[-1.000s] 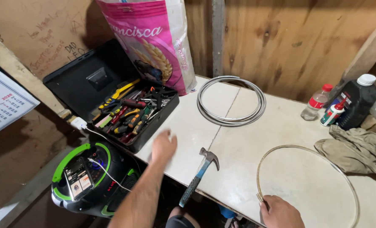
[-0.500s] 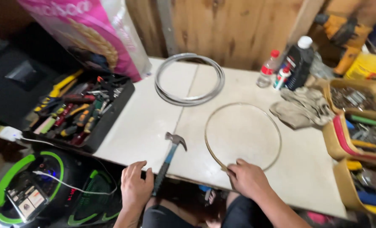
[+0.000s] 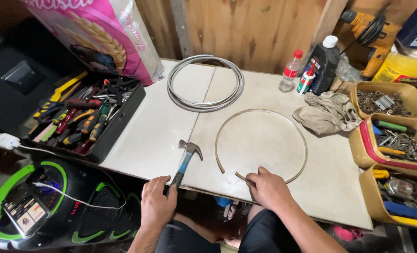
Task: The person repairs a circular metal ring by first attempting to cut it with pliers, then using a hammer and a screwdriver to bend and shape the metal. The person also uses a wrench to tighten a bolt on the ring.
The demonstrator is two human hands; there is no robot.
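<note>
My left hand (image 3: 158, 204) has come back to close its fingers round the hammer (image 3: 185, 161) handle at the table (image 3: 161, 126) edge, while my right hand (image 3: 270, 189) pinches the metal ring (image 3: 261, 145).

Pink grain sack (image 3: 96, 37) back-left; lit phone screen (image 3: 23, 213) on speaker (image 3: 63, 206).

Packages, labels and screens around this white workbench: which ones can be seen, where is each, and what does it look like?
Large pink and white sack: back left, leaning on the wooden wall, wheat-ear picture.
Small clear bottle: back right, red cap, red label.
Tall black bottle: beside it, white cap.
Yellow tub: far right, printed label.
Lit phone screen: bottom left, on the black and green speaker.
</note>
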